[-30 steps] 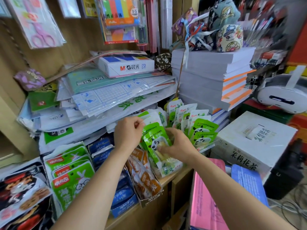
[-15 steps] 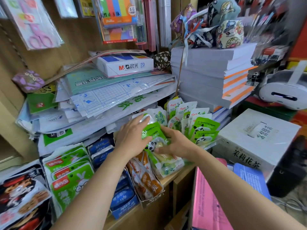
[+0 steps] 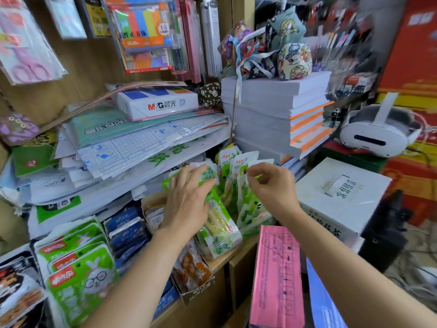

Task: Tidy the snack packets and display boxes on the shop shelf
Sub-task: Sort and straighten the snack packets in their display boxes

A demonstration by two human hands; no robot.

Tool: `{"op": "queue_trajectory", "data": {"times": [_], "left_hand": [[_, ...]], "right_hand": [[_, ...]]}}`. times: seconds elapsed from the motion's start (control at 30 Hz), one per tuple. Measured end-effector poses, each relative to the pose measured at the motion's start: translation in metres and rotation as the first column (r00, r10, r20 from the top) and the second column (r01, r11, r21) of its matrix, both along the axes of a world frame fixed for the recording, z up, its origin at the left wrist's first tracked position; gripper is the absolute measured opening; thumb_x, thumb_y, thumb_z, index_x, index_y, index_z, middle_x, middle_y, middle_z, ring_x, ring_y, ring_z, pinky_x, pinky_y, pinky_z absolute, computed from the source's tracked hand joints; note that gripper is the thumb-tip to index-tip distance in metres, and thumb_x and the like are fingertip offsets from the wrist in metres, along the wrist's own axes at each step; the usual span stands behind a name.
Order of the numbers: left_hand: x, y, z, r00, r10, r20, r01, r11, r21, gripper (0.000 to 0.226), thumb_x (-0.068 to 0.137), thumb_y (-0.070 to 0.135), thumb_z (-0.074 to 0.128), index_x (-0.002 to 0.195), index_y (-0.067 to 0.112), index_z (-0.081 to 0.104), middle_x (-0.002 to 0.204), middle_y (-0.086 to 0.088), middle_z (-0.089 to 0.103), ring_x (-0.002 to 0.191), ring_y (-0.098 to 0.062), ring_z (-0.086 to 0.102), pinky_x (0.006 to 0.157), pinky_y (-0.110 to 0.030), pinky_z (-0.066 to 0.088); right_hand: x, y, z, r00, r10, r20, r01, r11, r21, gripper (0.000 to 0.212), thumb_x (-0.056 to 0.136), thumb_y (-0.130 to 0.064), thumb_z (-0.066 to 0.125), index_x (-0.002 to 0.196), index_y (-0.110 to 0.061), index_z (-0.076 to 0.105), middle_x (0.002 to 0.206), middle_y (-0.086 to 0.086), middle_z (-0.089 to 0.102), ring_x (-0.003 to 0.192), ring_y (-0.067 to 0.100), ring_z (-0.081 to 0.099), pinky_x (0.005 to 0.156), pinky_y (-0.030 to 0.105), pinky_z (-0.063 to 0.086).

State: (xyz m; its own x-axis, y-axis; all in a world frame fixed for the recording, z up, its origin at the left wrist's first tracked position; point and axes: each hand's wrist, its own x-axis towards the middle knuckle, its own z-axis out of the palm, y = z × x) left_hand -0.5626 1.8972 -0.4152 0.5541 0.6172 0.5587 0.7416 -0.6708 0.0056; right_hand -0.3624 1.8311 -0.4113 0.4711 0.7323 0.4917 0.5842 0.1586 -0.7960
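Flat left hand (image 3: 186, 202) is pressing limp, likely slippery green plastic snack packets (image 3: 220, 223); right hand (image 3: 272, 185) is pinching one's top edge.

Left hand (image 3: 186, 200) is lying flat, fingers spread, pressing down on the leaning green snack packets (image 3: 220, 223). Right hand (image 3: 274, 185) is pinching the top of an upright packet (image 3: 242, 185), near the white carton (image 3: 340, 197).

Green packets (image 3: 220, 230) partly behind left hand (image 3: 189, 200)
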Motion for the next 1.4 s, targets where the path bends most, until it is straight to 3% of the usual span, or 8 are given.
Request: {"op": "queue_trajectory", "data": {"times": [0.13, 0.3, 0.43, 0.6, 0.7, 1.03, 1.27, 1.4], "left_hand": [[0.031, -0.022, 0.007, 0.972, -0.139, 0.188, 0.183, 0.953, -0.242, 0.05, 0.088, 0.021, 0.075, 0.136, 0.025, 0.062, 0.14, 0.005, 0.058, 0.126, -0.015, 0.053, 0.115, -0.034, 0.035], [0.066, -0.033, -0.004, 0.961, -0.089, 0.263, 0.239, 0.746, -0.621, 0.084, 0.078, 0.045, 0.083, 0.151, 0.032, 0.042, 0.145, 0.008, 0.052, 0.118, -0.013, 0.059, 0.1, -0.041, 0.053], [0.083, -0.032, -0.026, 0.965, -0.058, 0.254, 0.205, 0.771, -0.603, 0.061, 0.079, 0.045, 0.082, 0.132, 0.028, 0.058, 0.123, 0.01, 0.057, 0.091, -0.006, 0.065, 0.084, -0.036, 0.058], [0.093, -0.027, -0.033, 0.956, 0.001, 0.293, 0.153, 0.851, -0.503, 0.014, 0.091, 0.037, 0.073, 0.092, 0.024, 0.068, 0.088, 0.009, 0.059, 0.074, -0.01, 0.056, 0.063, -0.026, 0.043], [0.097, -0.024, -0.034, 0.932, 0.093, 0.35, 0.106, 0.854, -0.51, 0.022, 0.092, 0.035, 0.071, 0.074, 0.025, 0.063, 0.066, 0.009, 0.059, 0.06, -0.014, 0.057, 0.06, -0.034, 0.051], [0.098, -0.013, -0.035, 0.649, 0.309, 0.695, 0.257, 0.771, -0.583, 0.023, 0.09, 0.019, 0.075, 0.069, 0.015, 0.068, 0.064, 0.004, 0.071, 0.065, -0.008, 0.074, 0.074, -0.045, 0.062], [0.097, -0.019, -0.034, 0.773, 0.242, 0.586, 0.301, 0.673, -0.676, 0.017, 0.085, 0.023, 0.08, 0.071, 0.021, 0.072, 0.069, 0.005, 0.075, 0.065, -0.01, 0.074, 0.076, -0.042, 0.063], [0.092, -0.022, -0.032, 0.84, 0.157, 0.518, 0.304, 0.655, -0.691, 0.012, 0.079, 0.03, 0.086, 0.079, 0.025, 0.075, 0.075, 0.009, 0.074, 0.076, -0.012, 0.071, 0.078, -0.036, 0.06]], "right_hand": [[0.036, -0.014, 0.003, 0.984, -0.152, -0.093, 0.155, 0.987, 0.035, 0.016, 0.083, -0.008, 0.068, 0.091, -0.02, 0.075, 0.081, -0.015, 0.069, 0.068, -0.001, 0.061, 0.064, 0.01, 0.044], [0.071, -0.025, -0.021, 0.987, -0.03, -0.157, -0.009, 0.97, -0.244, 0.03, 0.081, -0.005, 0.07, 0.105, -0.023, 0.072, 0.097, -0.006, 0.072, 0.091, 0.014, 0.067, 0.07, 0.019, 0.05], [0.083, -0.031, -0.03, 0.975, 0.161, -0.15, -0.204, 0.919, -0.337, 0.036, 0.078, -0.004, 0.07, 0.107, -0.025, 0.071, 0.099, -0.003, 0.076, 0.088, 0.021, 0.074, 0.079, 0.04, 0.06], [0.089, -0.035, -0.024, 0.971, 0.169, -0.166, -0.212, 0.934, -0.288, 0.033, 0.084, -0.021, 0.079, 0.108, -0.038, 0.064, 0.103, -0.004, 0.072, 0.077, 0.011, 0.072, 0.071, 0.032, 0.057], [0.084, -0.036, -0.024, 0.988, 0.106, -0.116, -0.135, 0.952, -0.276, 0.045, 0.081, -0.018, 0.081, 0.121, -0.027, 0.063, 0.104, -0.003, 0.067, 0.079, 0.012, 0.072, 0.073, 0.033, 0.06], [0.061, -0.024, -0.026, 0.977, 0.115, -0.178, -0.163, 0.944, -0.288, 0.066, 0.083, -0.017, 0.08, 0.142, -0.026, 0.05, 0.122, -0.008, 0.059, 0.083, 0.007, 0.071, 0.063, 0.014, 0.051], [0.057, -0.018, -0.036, 0.982, 0.119, -0.148, -0.159, 0.941, -0.299, 0.061, 0.085, -0.02, 0.078, 0.139, -0.03, 0.051, 0.119, -0.009, 0.064, 0.099, 0.017, 0.07, 0.082, 0.036, 0.06], [0.047, -0.015, -0.037, 0.992, 0.09, 0.084, -0.075, 0.983, -0.165, 0.089, 0.083, -0.024, 0.08, 0.154, -0.036, 0.028, 0.147, -0.005, 0.041, 0.135, 0.013, 0.04, 0.108, 0.032, 0.038]]}}
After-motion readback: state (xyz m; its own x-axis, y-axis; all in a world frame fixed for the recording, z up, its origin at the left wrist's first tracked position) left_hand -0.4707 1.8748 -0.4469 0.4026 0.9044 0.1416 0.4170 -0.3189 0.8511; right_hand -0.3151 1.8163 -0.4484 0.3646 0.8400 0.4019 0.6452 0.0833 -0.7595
